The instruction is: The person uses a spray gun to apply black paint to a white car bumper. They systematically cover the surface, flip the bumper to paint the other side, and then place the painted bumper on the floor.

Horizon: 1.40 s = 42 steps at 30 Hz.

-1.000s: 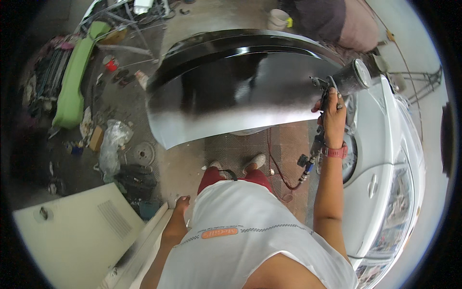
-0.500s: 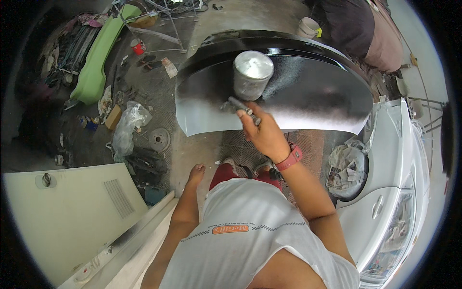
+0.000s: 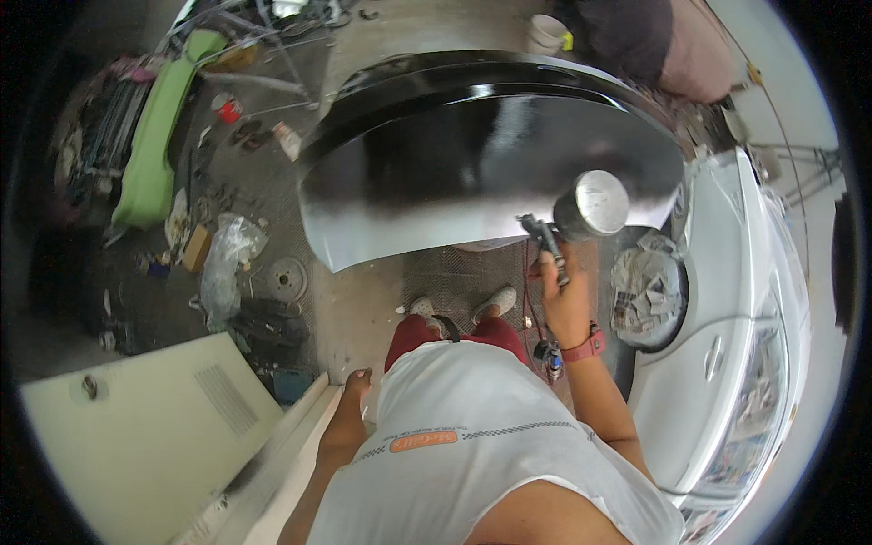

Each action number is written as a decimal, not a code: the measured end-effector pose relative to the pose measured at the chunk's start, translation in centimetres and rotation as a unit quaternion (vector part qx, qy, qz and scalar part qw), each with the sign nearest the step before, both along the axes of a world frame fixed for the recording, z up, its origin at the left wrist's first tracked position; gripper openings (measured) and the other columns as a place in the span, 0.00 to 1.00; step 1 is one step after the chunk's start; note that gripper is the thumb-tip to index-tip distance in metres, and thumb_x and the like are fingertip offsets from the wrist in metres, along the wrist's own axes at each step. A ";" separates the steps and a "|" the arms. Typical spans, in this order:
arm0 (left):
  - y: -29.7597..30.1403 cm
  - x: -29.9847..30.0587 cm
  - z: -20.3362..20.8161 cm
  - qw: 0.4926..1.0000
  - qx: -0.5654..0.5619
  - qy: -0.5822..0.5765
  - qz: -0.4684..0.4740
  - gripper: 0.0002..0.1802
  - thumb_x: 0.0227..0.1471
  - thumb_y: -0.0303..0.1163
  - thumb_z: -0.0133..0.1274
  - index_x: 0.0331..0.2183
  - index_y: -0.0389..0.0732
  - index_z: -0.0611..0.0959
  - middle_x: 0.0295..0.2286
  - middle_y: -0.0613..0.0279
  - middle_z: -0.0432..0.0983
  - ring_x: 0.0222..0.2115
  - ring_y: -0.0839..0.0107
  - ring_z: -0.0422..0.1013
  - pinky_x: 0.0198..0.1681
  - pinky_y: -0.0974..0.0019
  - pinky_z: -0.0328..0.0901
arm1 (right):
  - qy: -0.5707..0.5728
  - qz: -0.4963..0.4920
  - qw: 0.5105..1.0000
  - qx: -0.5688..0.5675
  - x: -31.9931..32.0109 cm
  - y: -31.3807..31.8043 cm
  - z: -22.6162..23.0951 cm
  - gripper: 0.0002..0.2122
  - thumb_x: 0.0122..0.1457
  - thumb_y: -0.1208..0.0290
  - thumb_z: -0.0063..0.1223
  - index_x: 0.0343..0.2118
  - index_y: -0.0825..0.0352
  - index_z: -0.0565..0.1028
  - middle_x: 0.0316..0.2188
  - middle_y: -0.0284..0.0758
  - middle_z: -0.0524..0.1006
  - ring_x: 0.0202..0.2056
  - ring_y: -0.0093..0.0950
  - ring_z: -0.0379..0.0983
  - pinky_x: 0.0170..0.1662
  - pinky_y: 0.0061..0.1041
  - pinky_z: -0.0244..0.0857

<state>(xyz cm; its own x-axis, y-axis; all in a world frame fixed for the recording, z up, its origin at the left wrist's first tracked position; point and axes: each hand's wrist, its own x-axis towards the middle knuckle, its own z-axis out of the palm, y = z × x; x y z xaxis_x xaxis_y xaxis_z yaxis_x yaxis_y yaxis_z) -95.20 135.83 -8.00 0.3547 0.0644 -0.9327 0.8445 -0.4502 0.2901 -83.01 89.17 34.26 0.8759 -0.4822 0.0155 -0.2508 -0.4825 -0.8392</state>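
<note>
My right hand (image 3: 568, 295) is closed around the handle of a spray gun (image 3: 548, 243). Its round, silvery metal cup (image 3: 592, 204) sits over the near right part of a curved car panel (image 3: 409, 173). That panel is glossy black across the middle and far side, fading to whitish grey along the edge nearest me. The gun's nozzle end points left, near this pale edge; whether paint is coming out I cannot tell. My left hand (image 3: 361, 380) hangs low at my side, fingers loosely bent and apart, with nothing seen in it.
A white car body (image 3: 699, 363) stands close on my right, its wheel area covered with newspaper and plastic (image 3: 645, 291). At lower left is a cream metal panel (image 3: 150, 427). A green bumper (image 3: 150, 150), clear plastic sheeting (image 3: 227, 263) and a hose (image 3: 531, 309) are also around.
My right hand has carried the spray gun rightward and nearer to me, from over the panel's middle to its near right edge. The view has shifted; my left hand still hangs at my side.
</note>
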 end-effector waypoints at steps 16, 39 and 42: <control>-8.0 15.7 5.5 0.986 -0.059 -0.158 -0.022 0.18 0.68 0.42 0.54 0.51 0.41 0.81 0.37 0.68 0.77 0.36 0.74 0.72 0.40 0.68 0.67 | -0.042 -0.120 0.990 -0.059 -8.4 -8.5 -6.1 0.23 0.70 0.61 0.54 0.61 0.70 0.72 0.41 0.56 0.82 0.42 0.54 0.80 0.46 0.42 0.73; -40.8 16.3 11.7 0.923 -0.060 0.100 -0.367 0.41 0.66 0.66 0.46 0.61 0.40 0.77 0.58 0.54 0.76 0.60 0.57 0.70 0.63 0.52 0.63 | 0.062 -0.116 0.991 0.023 -29.5 -28.3 -14.9 0.21 0.64 0.57 0.63 0.52 0.69 0.78 0.40 0.56 0.82 0.43 0.57 0.79 0.45 0.49 0.73; -49.4 16.3 11.5 0.871 -0.040 -0.016 -0.489 0.41 0.65 0.66 0.47 0.59 0.38 0.80 0.59 0.49 0.75 0.60 0.57 0.71 0.64 0.52 0.63 | 0.031 -0.130 0.991 -0.010 -28.9 -35.2 -11.1 0.20 0.65 0.60 0.63 0.53 0.69 0.77 0.41 0.56 0.81 0.43 0.58 0.78 0.44 0.50 0.72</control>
<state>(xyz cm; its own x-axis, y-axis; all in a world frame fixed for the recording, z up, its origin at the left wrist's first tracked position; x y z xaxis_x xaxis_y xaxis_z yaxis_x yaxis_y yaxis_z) -78.85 86.38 3.52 0.2296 -0.3488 -0.9086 0.0586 -0.9269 0.3707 -111.92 53.99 23.15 0.7210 -0.6926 -0.0229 -0.4197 -0.4101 -0.8097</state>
